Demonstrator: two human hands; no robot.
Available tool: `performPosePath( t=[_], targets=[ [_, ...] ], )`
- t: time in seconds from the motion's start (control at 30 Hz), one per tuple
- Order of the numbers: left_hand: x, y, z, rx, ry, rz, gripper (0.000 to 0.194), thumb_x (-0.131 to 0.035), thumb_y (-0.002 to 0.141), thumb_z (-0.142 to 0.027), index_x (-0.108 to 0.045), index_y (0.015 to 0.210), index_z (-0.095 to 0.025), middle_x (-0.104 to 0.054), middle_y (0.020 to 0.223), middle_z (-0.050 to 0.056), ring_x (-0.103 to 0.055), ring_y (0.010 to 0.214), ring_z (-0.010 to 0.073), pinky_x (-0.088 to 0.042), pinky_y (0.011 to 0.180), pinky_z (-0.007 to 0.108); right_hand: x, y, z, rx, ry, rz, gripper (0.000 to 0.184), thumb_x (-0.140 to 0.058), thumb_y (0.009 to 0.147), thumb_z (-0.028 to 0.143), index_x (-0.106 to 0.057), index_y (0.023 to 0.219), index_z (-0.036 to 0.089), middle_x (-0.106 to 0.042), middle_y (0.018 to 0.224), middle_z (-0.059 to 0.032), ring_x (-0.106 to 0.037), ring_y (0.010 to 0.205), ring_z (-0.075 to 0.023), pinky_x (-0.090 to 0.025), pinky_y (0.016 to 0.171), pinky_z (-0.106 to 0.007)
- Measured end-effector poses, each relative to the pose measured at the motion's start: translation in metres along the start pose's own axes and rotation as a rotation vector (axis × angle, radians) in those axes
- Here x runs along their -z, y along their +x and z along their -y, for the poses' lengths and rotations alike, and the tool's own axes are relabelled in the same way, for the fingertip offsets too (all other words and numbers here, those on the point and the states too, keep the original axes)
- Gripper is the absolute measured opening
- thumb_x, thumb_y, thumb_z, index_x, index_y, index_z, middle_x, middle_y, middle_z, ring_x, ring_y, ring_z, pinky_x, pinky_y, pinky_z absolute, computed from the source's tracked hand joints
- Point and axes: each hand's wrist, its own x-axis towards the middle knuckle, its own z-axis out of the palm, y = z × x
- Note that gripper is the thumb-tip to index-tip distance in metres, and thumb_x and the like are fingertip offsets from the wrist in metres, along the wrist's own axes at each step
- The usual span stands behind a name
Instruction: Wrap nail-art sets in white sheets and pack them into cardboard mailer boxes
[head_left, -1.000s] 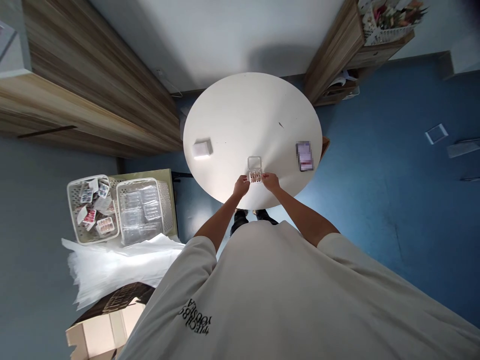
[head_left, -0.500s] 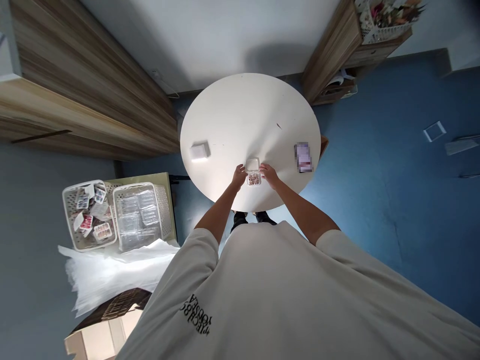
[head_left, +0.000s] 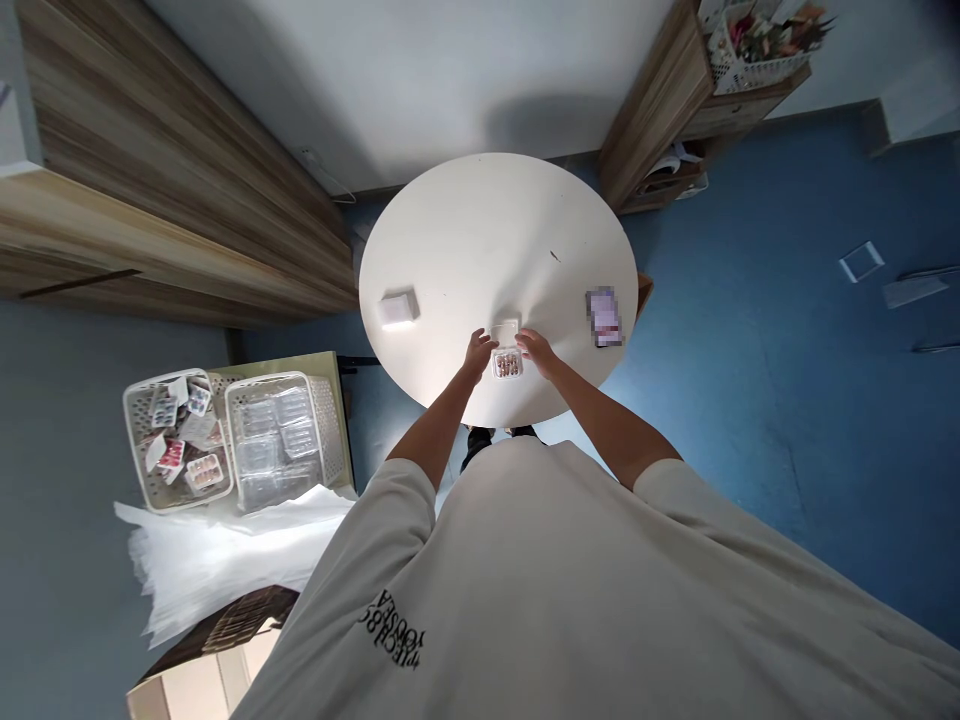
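Note:
A small clear plastic box (head_left: 508,364) lies open on the round white table (head_left: 480,230), near its front edge. In its base are several small reddish-brown pieces in rows that look like press-on nails. The raised clear lid (head_left: 505,332) is on the far side of the base. My left hand (head_left: 478,355) is at the lid's left edge, fingers bent against it. On the opposite edge, my right hand (head_left: 537,351) has its fingertips curled onto the lid. Both hands hold the lid between them.
A white stack (head_left: 397,310) sits at the table's left, a blurred phone-like item (head_left: 604,316) at its right. Left of me stand a basket of nail sets (head_left: 131,430) and a basket of clear boxes (head_left: 324,420). A wooden cabinet (head_left: 187,200) flanks the table.
Both hands have moved from the sides of the box's base up to the sides of its lid. The view has shifted slightly; the box stays in place on the table.

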Motion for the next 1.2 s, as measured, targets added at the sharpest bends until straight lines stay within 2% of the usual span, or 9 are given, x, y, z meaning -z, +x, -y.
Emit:
performPosePath(
  t=[0.13,0.23,0.33,0.5,0.63,0.77,0.93,1.07,1.2],
  targets=[
    [0.005,-0.001,-0.005,-0.062,0.034,0.002,0.070,-0.073,0.084,-0.041,-0.054,0.150,-0.024,-0.062,0.145,0.015,-0.063,0.128,0.0284,-0.051,0.103,0.044,0.002,0.000,0.003,0.040,0.048,0.020,0.057,-0.069,0.093,0.052,-0.064,0.143,0.025,-0.068,0.143,-0.0118,-0.067,0.130,-0.0281,-0.056,0.107,-0.043],
    [0.007,0.000,-0.008,-0.160,0.072,0.002,0.051,-0.068,0.090,-0.046,-0.066,0.137,-0.025,-0.070,0.132,0.012,-0.065,0.124,0.0275,-0.052,0.102,0.043,0.002,-0.002,0.008,0.088,0.083,0.047,0.058,-0.066,0.095,0.058,-0.064,0.142,0.026,-0.067,0.145,-0.0116,-0.066,0.132,-0.0271,-0.055,0.108,-0.040],
    [0.009,-0.002,-0.005,-0.243,0.081,-0.021,0.037,-0.064,0.093,-0.045,-0.074,0.122,-0.024,-0.074,0.122,0.010,-0.067,0.119,0.0263,-0.054,0.100,0.042,0.002,-0.004,0.008,0.133,0.058,0.038,0.056,-0.062,0.096,0.062,-0.068,0.136,0.024,-0.070,0.141,-0.0115,-0.064,0.134,-0.0279,-0.052,0.112,-0.043],
    [0.013,-0.012,0.020,-0.328,0.103,-0.023,0.029,-0.067,0.092,-0.041,-0.075,0.111,-0.020,-0.077,0.114,0.010,-0.070,0.115,0.0258,-0.053,0.106,0.043,0.006,-0.013,-0.005,0.237,-0.113,0.001,0.058,-0.057,0.096,0.068,-0.072,0.131,0.023,-0.069,0.143,-0.0112,-0.063,0.134,-0.0302,-0.047,0.117,-0.050],
    [0.014,-0.020,0.045,-0.313,0.093,-0.011,0.032,-0.069,0.091,-0.038,-0.072,0.118,-0.020,-0.075,0.126,0.014,-0.069,0.123,0.0271,-0.051,0.111,0.045,0.007,-0.022,-0.017,0.285,-0.235,0.000,0.061,-0.054,0.097,0.070,-0.072,0.132,0.023,-0.068,0.147,-0.0106,-0.060,0.138,-0.0302,-0.042,0.122,-0.047],
    [0.014,-0.029,0.054,-0.260,0.209,0.007,0.036,-0.067,0.093,-0.033,-0.070,0.126,-0.020,-0.071,0.138,0.015,-0.065,0.134,0.0288,-0.048,0.116,0.047,0.006,-0.028,-0.028,0.286,-0.349,0.036,0.056,-0.052,0.102,0.059,-0.068,0.140,0.022,-0.065,0.151,-0.0119,-0.059,0.140,-0.0300,-0.044,0.121,-0.046],
    [0.017,-0.050,0.050,-0.426,0.679,0.087,0.055,-0.057,0.094,-0.020,-0.061,0.148,-0.022,-0.055,0.161,0.013,-0.045,0.154,0.0315,-0.033,0.130,0.055,0.006,-0.042,-0.043,0.487,-0.743,0.100,0.049,-0.050,0.103,0.032,-0.063,0.148,0.018,-0.056,0.160,-0.0136,-0.049,0.150,-0.0313,-0.035,0.127,-0.049],
    [0.020,-0.061,0.050,-0.484,0.962,0.214,0.073,-0.052,0.090,-0.013,-0.046,0.162,-0.020,-0.039,0.173,0.011,-0.030,0.163,0.0323,-0.022,0.133,0.057,0.011,-0.053,-0.051,0.598,-1.032,0.177,0.056,-0.048,0.098,0.017,-0.060,0.153,0.018,-0.049,0.167,-0.0123,-0.047,0.150,-0.0345,-0.036,0.124,-0.053],
    [0.022,-0.063,0.053,-0.493,1.101,0.263,0.081,-0.050,0.087,-0.010,-0.038,0.167,-0.020,-0.029,0.178,0.010,-0.021,0.166,0.0322,-0.015,0.135,0.057,0.016,-0.058,-0.055,0.648,-1.172,0.217,0.067,-0.049,0.094,0.013,-0.050,0.162,0.016,-0.041,0.171,-0.0113,-0.045,0.150,-0.0362,-0.035,0.124,-0.052]
  ],
)
